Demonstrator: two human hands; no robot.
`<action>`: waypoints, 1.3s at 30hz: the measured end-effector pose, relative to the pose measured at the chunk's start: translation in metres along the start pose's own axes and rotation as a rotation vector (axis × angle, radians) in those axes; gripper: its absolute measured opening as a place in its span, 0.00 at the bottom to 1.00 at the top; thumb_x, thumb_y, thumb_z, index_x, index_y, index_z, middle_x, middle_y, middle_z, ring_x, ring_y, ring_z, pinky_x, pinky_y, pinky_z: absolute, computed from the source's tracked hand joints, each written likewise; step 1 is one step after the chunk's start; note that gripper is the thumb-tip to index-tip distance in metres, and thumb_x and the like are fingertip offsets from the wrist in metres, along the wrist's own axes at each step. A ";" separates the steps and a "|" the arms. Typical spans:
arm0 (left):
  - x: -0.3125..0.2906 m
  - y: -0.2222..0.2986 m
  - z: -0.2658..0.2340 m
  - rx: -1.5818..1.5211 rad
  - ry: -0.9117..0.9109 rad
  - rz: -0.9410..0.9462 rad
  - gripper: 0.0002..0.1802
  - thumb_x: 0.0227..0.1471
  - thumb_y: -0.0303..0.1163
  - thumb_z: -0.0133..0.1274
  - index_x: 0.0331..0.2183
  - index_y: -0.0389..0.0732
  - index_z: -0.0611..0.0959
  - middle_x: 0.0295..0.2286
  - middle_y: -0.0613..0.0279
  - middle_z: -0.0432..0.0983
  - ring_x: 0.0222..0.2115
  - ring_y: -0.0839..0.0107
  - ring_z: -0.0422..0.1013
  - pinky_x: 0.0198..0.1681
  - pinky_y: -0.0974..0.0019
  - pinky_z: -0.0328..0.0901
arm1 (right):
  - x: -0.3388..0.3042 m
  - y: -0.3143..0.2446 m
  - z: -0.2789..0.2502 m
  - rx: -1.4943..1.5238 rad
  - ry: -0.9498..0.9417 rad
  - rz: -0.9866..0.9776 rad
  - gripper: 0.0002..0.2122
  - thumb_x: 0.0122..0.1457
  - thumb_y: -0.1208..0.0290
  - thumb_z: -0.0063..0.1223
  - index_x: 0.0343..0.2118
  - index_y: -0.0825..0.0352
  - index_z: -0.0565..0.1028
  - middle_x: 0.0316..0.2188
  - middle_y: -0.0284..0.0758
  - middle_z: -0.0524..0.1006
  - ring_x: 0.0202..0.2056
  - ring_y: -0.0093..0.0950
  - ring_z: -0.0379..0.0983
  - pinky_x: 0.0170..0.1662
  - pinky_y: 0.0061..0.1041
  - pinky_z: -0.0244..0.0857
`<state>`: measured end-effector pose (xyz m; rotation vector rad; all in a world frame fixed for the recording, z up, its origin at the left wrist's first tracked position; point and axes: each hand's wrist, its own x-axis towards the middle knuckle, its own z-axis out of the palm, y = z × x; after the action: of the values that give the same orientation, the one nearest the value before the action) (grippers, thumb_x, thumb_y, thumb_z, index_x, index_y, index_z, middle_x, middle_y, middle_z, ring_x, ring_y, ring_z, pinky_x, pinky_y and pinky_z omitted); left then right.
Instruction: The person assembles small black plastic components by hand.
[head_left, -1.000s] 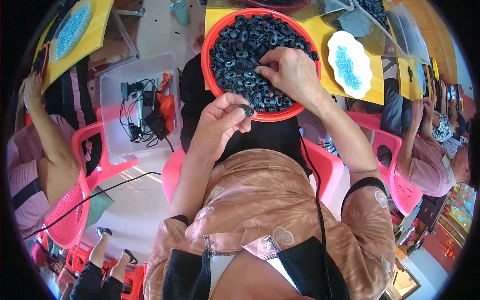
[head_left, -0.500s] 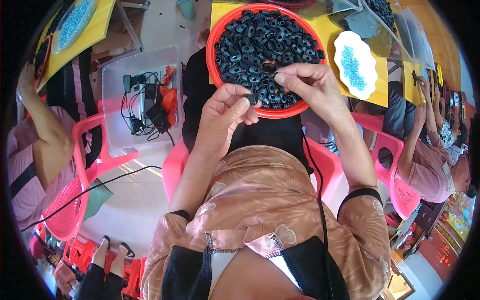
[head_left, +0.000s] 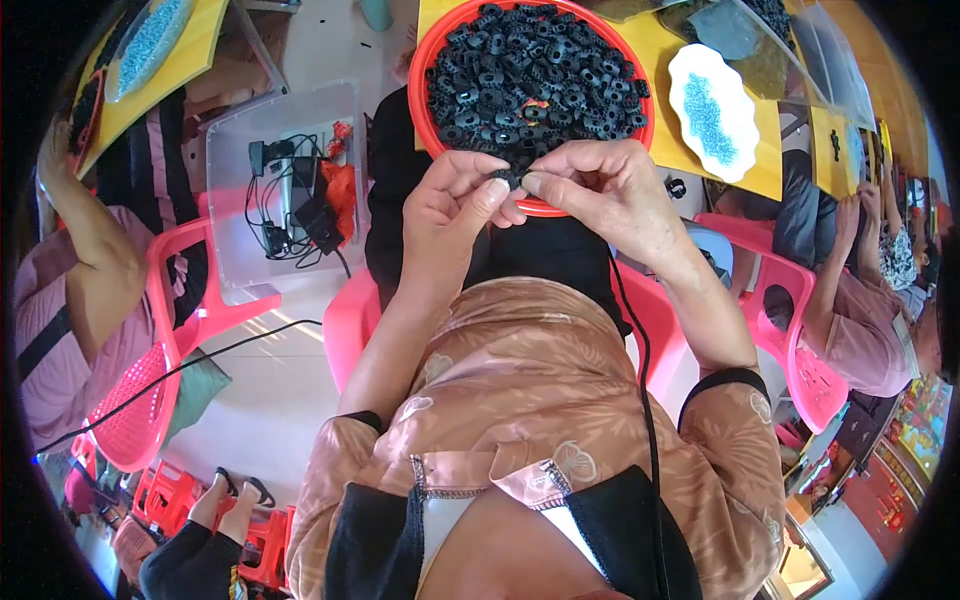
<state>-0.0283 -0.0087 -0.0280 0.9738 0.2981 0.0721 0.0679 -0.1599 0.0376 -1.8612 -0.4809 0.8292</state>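
My left hand (head_left: 440,215) pinches a small black toothed plastic piece (head_left: 505,178) between thumb and fingers. Close against it, my right hand (head_left: 618,200) is closed with thumb and forefinger pressed together; whatever lies between those fingertips is too small to make out. Both hands meet over the near rim of a red round basin (head_left: 418,90). Heaped in the basin are many similar black toothed pieces (head_left: 540,75), with a red and yellow scrap among them. To the right stands a white scalloped dish (head_left: 742,158) of tiny blue pieces (head_left: 708,115).
A yellow table (head_left: 765,180) bears the dish. On the left, a clear plastic box (head_left: 225,190) holds black cables, adapters and a red bag. A black cord (head_left: 648,400) runs down my front. People sit on pink chairs (head_left: 165,330) at both sides.
My right hand has come down from above the heap and moved left to meet the piece in my left hand. The basin and dish sit slightly higher in view.
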 end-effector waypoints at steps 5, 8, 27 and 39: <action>0.000 -0.002 -0.002 0.086 -0.063 0.070 0.08 0.55 0.24 0.48 0.38 0.37 0.73 0.26 0.62 0.74 0.24 0.77 0.72 0.29 0.76 0.65 | 0.004 0.003 -0.002 0.032 -0.076 0.006 0.05 0.55 0.76 0.54 0.33 0.72 0.78 0.24 0.26 0.76 0.26 0.10 0.67 0.29 0.11 0.62; 0.003 -0.001 -0.004 0.125 -0.106 0.068 0.07 0.55 0.25 0.48 0.39 0.37 0.72 0.26 0.62 0.74 0.24 0.77 0.71 0.28 0.76 0.64 | 0.007 0.006 0.001 0.112 -0.076 -0.044 0.06 0.56 0.74 0.52 0.30 0.72 0.77 0.22 0.28 0.76 0.23 0.10 0.65 0.25 0.14 0.60; 0.002 -0.010 -0.015 0.290 -0.201 0.137 0.07 0.55 0.22 0.47 0.37 0.36 0.68 0.24 0.59 0.72 0.21 0.78 0.68 0.25 0.75 0.63 | 0.007 0.004 0.002 0.039 -0.176 0.116 0.05 0.54 0.75 0.53 0.28 0.71 0.77 0.20 0.28 0.76 0.22 0.14 0.70 0.26 0.15 0.65; -0.002 -0.008 -0.017 0.187 -0.255 0.142 0.06 0.54 0.21 0.48 0.36 0.35 0.70 0.23 0.58 0.74 0.20 0.78 0.69 0.22 0.75 0.65 | 0.013 0.014 -0.012 0.275 -0.288 0.177 0.05 0.52 0.76 0.59 0.30 0.72 0.78 0.22 0.34 0.78 0.19 0.19 0.73 0.23 0.16 0.68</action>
<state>-0.0352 -0.0005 -0.0432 1.1758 0.0002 0.0493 0.0853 -0.1647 0.0234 -1.5525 -0.3605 1.2293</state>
